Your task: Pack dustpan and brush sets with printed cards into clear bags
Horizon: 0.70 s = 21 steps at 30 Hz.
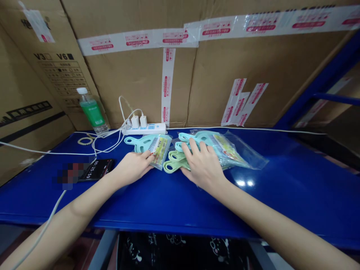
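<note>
On the blue table (281,195) lie several pastel plastic paddle-shaped items in clear bags. My left hand (132,167) pinches the near edge of a single teal packet (146,144) with a printed label, fingers curled on it. My right hand (201,163) lies flat with fingers spread on a pile of green and teal packets (225,150), pressing them down. Both hands rest near the table's middle, a small gap between them.
A white power strip (144,128) with two chargers and trailing cables sits at the back. A green-labelled water bottle (91,110) stands at the back left. A phone (97,169) lies left of my left hand. Taped cardboard boxes (225,75) wall the rear.
</note>
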Available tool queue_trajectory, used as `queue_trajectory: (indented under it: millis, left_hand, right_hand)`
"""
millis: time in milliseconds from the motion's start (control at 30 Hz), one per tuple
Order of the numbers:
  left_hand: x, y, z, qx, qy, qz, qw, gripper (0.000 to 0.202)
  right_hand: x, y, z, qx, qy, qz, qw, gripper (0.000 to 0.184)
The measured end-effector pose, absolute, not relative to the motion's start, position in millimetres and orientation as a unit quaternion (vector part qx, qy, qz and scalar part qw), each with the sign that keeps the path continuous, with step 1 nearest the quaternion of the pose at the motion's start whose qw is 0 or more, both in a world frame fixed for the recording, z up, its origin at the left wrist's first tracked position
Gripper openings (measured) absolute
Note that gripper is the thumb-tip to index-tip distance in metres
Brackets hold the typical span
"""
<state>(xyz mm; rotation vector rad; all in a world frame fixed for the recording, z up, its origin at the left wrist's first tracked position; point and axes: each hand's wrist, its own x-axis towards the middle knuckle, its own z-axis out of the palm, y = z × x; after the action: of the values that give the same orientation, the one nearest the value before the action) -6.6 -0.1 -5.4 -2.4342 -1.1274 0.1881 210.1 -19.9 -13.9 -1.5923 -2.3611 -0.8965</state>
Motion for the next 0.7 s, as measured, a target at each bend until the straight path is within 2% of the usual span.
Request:
queue_trajectory:
  millis: [400, 700]
  left_hand:
    - [-8.3, -1.2, -5.5, -0.887, -0.402, 0.059, 0.220, 0.022]
    - [-9.1, 0.0, -5.9, -0.882, -0.410, 0.064, 0.224, 0.026]
  right_hand:
    - [212.1, -17.1, -15.6, -0.532, -0.784, -0.304, 0.096, 0.059]
    - [208.0, -22.4, -14.0, -0.521, -0.791, -0.308, 0.089, 0.048]
